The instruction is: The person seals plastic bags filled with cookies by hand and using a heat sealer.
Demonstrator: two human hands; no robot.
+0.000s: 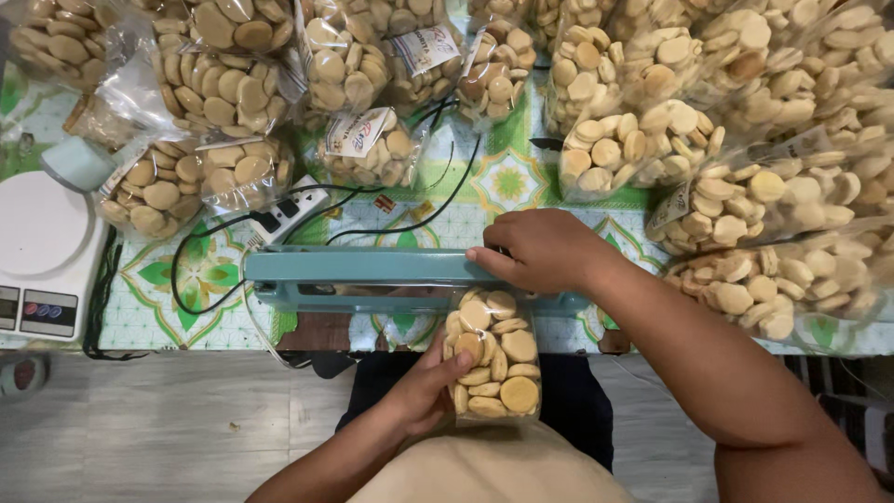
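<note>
Wide table [186,317] under a green patterned cloth, and the far half is buried in clear bags of round pale biscuits [223,84], stacked well back so the front edge stays free for your work. Along that edge lies the teal heat sealer [354,275], its cord running off to the power strip [284,216], with a white kitchen scale [42,251] parked off at the left. Your right hand [545,250] lies flat on the sealer's arm, fingers spread, pressing it down. Now the bag in the sealer [492,359]: it hangs off the table edge toward your lap, its mouth tucked under the bar, so the seam sits straight across. Your left hand [424,387] cups its left side, thumb on the front, holding it level. It's clear plastic, packed tight with tan discs, some lying flat, some on edge.
</note>
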